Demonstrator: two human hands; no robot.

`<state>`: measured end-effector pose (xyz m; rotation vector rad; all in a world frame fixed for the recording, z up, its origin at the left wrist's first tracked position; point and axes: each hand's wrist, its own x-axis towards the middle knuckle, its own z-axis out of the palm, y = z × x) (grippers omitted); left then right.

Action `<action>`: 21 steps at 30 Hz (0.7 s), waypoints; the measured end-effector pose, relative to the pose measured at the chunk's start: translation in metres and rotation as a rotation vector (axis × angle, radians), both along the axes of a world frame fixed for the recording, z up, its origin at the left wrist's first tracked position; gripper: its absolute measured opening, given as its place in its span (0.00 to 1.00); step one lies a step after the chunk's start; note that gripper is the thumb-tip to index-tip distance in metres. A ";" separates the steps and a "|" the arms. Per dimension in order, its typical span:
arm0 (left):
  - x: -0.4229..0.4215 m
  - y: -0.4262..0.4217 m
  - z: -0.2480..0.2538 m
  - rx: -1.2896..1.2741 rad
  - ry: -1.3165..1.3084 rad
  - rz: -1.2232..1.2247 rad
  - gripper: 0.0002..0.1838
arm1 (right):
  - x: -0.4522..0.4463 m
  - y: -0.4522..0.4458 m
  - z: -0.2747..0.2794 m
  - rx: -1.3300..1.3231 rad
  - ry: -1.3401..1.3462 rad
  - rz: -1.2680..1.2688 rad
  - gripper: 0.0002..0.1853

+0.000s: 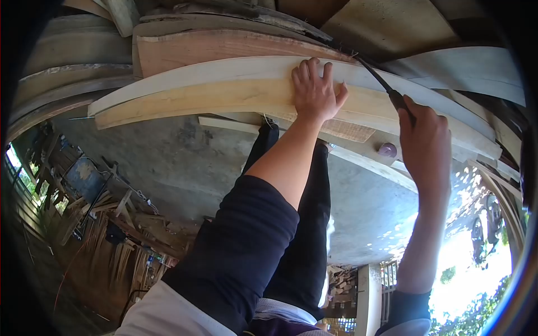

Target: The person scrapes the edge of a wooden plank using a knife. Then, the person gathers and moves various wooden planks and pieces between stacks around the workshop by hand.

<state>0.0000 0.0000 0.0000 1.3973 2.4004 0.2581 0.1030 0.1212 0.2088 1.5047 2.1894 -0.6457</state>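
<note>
Two long pale boards, a whitish one point(224, 68) behind a yellower one point(196, 101), lie side by side across the upper middle. My left hand point(317, 92) rests on them with its fingers spread, pressing flat and holding nothing. On the right, my right hand point(426, 131) is closed round the dark handle of a thin tool point(374, 73). The tool's slim dark shaft points up and left, and its tip is near the far edge of the whitish board. A reddish-brown board point(224, 47) lies just behind the pale ones.
More planks point(78, 47) are stacked at the upper left, with a curved grey board point(465, 70) at the upper right. Below, a round purplish object point(387, 149) is beside the boards. Scrap wood point(120, 246) and a blue-grey chair-like object point(85, 178) stand at the lower left.
</note>
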 end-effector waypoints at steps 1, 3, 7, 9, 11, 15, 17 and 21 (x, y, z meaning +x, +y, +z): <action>-0.001 0.000 0.000 0.003 0.006 0.000 0.27 | 0.004 0.003 0.004 -0.009 0.031 0.011 0.15; 0.007 -0.003 0.005 -0.010 -0.033 0.003 0.26 | 0.006 0.005 0.013 -0.030 0.028 0.026 0.15; 0.000 0.002 0.001 0.006 -0.015 0.003 0.26 | 0.007 0.009 0.000 0.031 0.062 0.111 0.13; 0.000 0.003 0.000 0.015 -0.009 0.005 0.26 | 0.009 0.016 -0.005 0.045 0.072 0.155 0.13; 0.000 0.001 0.000 0.015 0.003 0.000 0.26 | 0.014 0.024 -0.010 0.018 0.098 0.155 0.13; -0.001 0.001 0.001 0.012 0.021 -0.003 0.26 | 0.011 0.022 -0.015 0.059 0.066 0.186 0.10; 0.000 0.001 0.000 0.022 0.035 -0.013 0.26 | 0.004 0.027 -0.013 0.012 0.026 0.137 0.10; 0.001 0.000 0.000 0.052 0.048 -0.033 0.25 | 0.001 0.056 -0.026 0.000 -0.018 0.217 0.10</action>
